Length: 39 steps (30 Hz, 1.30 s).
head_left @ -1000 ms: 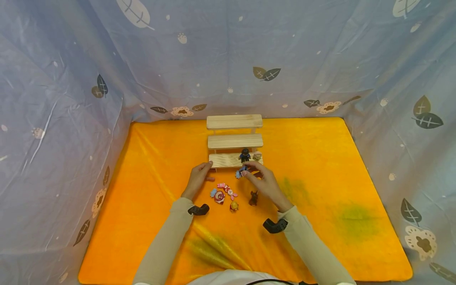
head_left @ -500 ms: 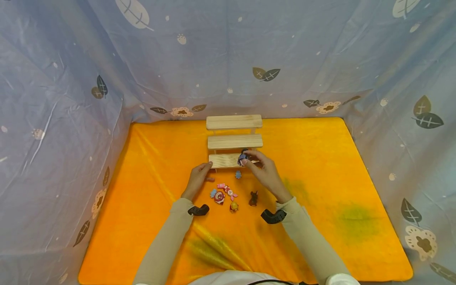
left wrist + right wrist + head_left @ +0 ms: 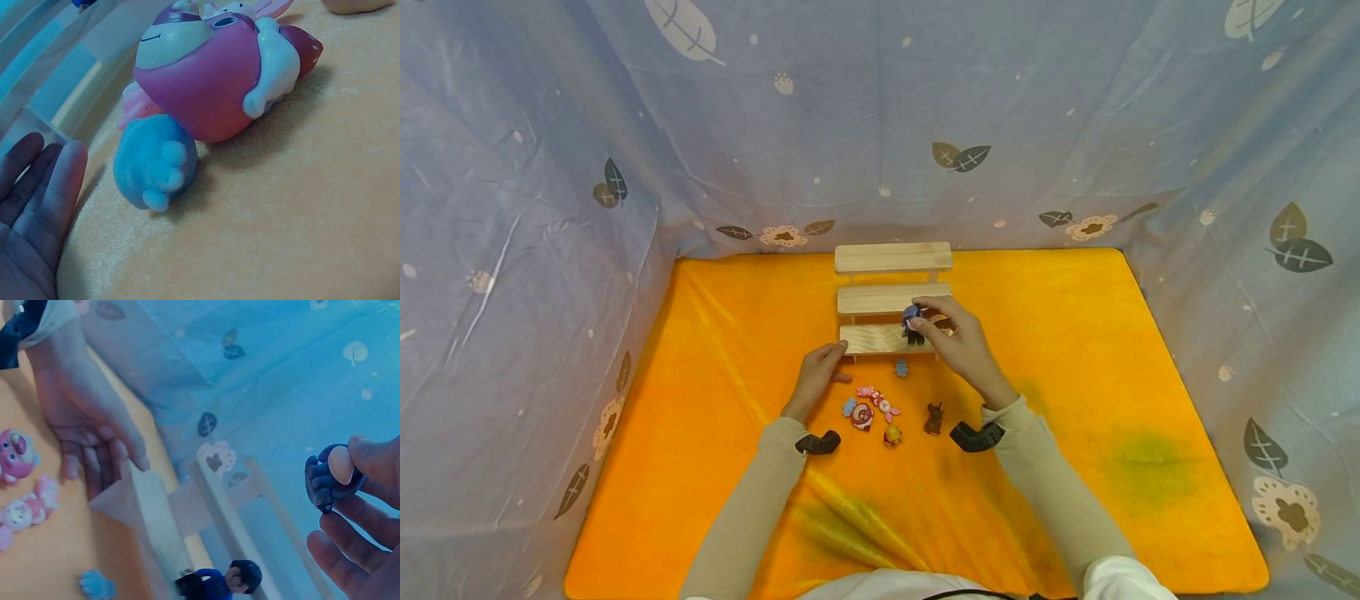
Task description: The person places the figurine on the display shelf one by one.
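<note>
Landmark: the wooden step shelf [image 3: 893, 298] on the orange cloth [image 3: 1075, 350].
Top two steps: bare boards, open from above.
Bottom step, right part: a dark-haired figure [image 3: 914, 333] stands there, with the right hand [image 3: 958, 342] over it.
Bottom step, left corner: the left hand [image 3: 816, 379] rests against it.
Just in front of the shelf: a cluster of small toys [image 3: 887, 408] between the two wrists.
Left and right of the shelf: open cloth.
Behind the shelf: the blue curtain [image 3: 880, 125] stands close.

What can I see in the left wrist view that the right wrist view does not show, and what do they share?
Only the left wrist view shows the pink figure close up, with a fuzzy blue ball-shaped toy touching it. Only the right wrist view shows the right hand pinching a small dark-blue figure, and a dark-haired figure on the wooden shelf. Both show the left hand, fingers straight, resting at the shelf's lowest step, and the orange cloth.
</note>
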Each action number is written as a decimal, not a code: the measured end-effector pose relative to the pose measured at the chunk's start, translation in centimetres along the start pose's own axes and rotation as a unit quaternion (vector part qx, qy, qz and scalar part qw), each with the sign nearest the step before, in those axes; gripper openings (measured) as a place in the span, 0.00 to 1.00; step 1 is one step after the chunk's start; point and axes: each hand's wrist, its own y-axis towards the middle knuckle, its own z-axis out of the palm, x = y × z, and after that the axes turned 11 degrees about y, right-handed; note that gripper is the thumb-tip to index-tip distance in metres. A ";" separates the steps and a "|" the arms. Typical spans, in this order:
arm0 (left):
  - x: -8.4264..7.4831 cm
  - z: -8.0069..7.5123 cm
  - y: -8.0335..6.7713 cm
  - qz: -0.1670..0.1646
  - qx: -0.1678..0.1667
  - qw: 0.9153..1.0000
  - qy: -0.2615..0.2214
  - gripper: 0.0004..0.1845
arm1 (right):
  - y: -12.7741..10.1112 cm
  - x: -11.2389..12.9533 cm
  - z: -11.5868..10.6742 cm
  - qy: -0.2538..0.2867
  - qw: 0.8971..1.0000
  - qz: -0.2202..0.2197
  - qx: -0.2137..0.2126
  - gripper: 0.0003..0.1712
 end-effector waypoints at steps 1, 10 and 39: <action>0.0 0.0 0.0 0.000 0.002 1.000 0.000 0.31 | 0.2 0.1 0.0 0.001 1.000 -0.001 0.002 0.21; 0.4 0.1 0.3 -0.005 -0.002 1.000 0.000 0.32 | 1.8 0.8 -0.2 -0.021 1.000 -0.005 0.001 0.22; -3.4 -0.9 -2.0 -0.022 0.027 0.999 0.004 0.25 | 4.3 -2.2 2.4 -0.146 0.986 -0.057 0.058 0.23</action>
